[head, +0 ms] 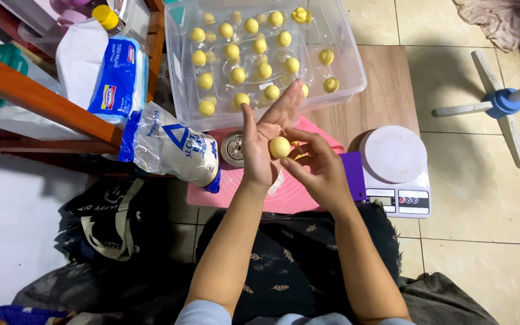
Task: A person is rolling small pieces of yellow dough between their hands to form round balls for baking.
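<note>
A yellow dough ball (280, 147) sits between my two palms above a pink mat (290, 195). My left hand (264, 139) is flat and upright, fingers pointing away, with the ball against its palm. My right hand (315, 164) cups the ball from the right, fingers curled round it. Just beyond the hands stands a clear plastic tub (347, 45) holding several yellow dough balls in rows.
A white kitchen scale (395, 168) with a purple scraper (354, 174) stands right of the mat. A flour bag (173, 147) and a small round metal piece (233, 149) lie at left. A wooden shelf (43, 99) holds packages. A blue and white stand (501, 102) is on the tiled floor.
</note>
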